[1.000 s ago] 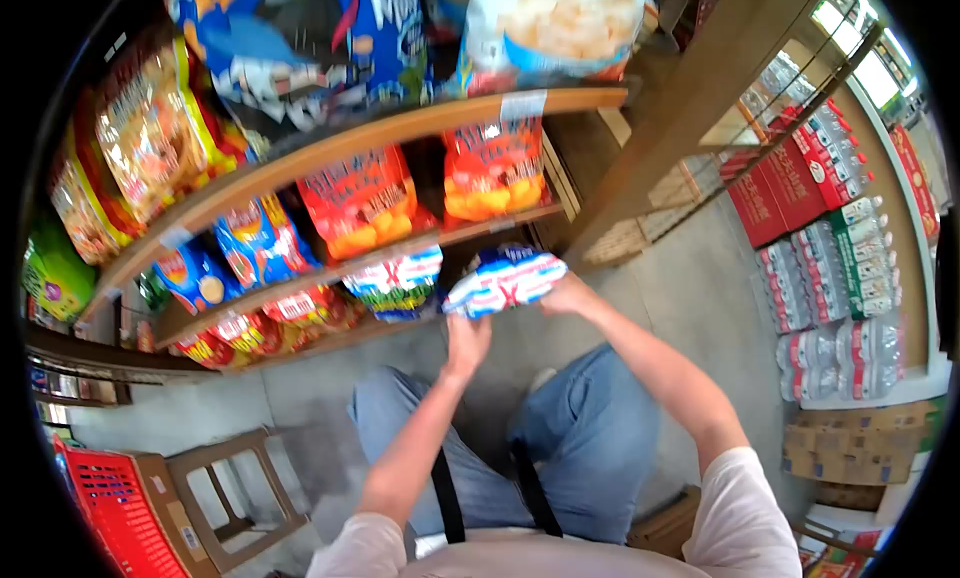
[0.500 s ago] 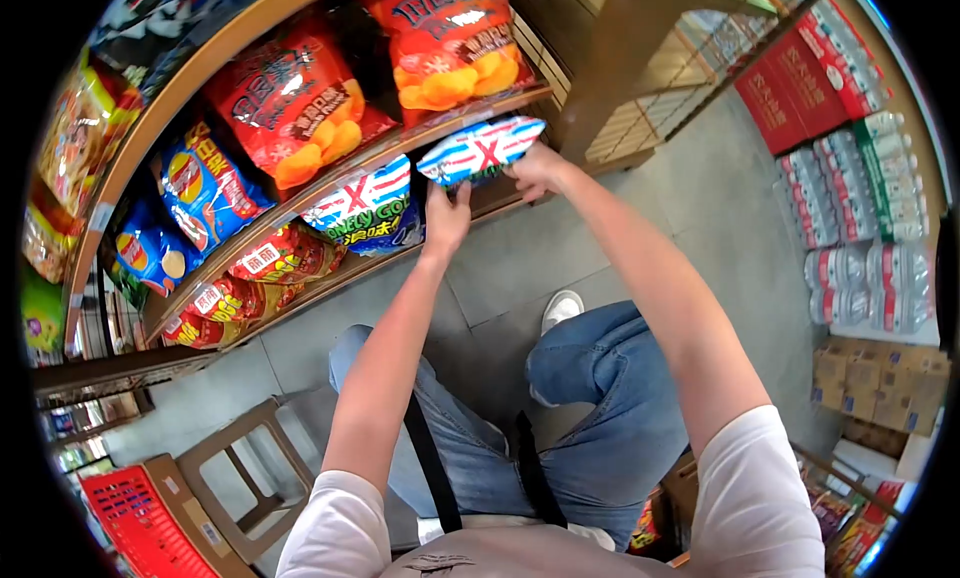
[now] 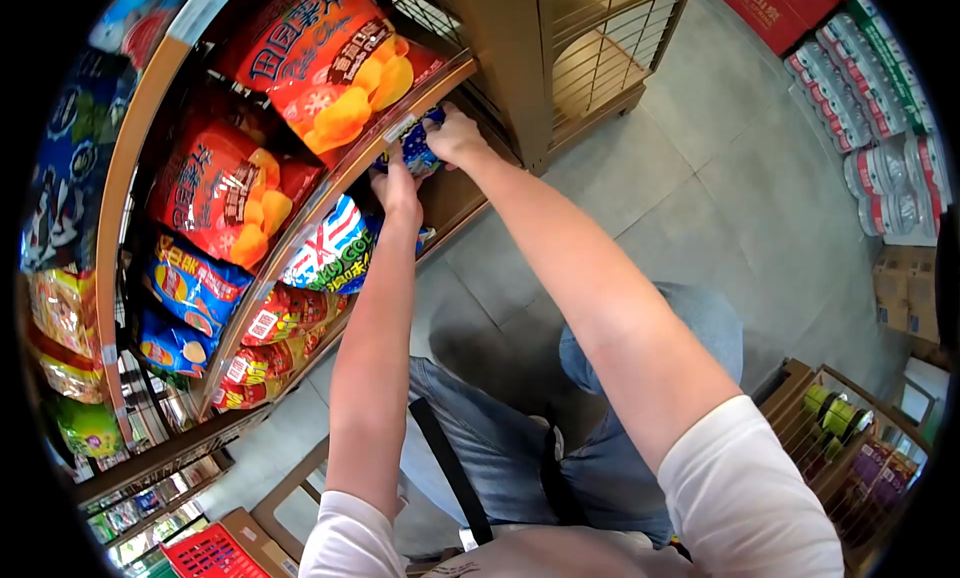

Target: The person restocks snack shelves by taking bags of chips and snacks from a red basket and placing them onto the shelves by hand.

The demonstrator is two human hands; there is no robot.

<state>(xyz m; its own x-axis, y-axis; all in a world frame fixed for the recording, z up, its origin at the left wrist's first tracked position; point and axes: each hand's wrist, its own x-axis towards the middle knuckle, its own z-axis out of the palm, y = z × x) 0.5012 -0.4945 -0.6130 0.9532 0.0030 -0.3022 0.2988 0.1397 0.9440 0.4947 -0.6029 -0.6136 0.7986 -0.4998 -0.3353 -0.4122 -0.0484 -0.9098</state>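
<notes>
A dark blue snack bag [image 3: 418, 146] is at the right end of the bottom shelf, partly hidden by the shelf board above it. My left hand [image 3: 397, 186] is closed on its lower left side. Fingers bent, my right hand [image 3: 456, 136] grips the bag's right side. Just left of my left hand stands a blue, white and red bag with green lettering [image 3: 335, 250]. Large red chip bags [image 3: 325, 68] fill the shelf above.
Blue chip bags [image 3: 195, 286] and red snack bags [image 3: 285, 323] line the shelves at left. A wooden post [image 3: 510, 68] and wire rack [image 3: 605, 63] stand beyond my right hand. Bottled water packs [image 3: 840, 78] are at far right, a red basket [image 3: 212, 553] at lower left.
Both hands have moved the bag deeper into the bottom shelf, and its striped top no longer shows. The view has shifted and turned, with the shelves now nearer.
</notes>
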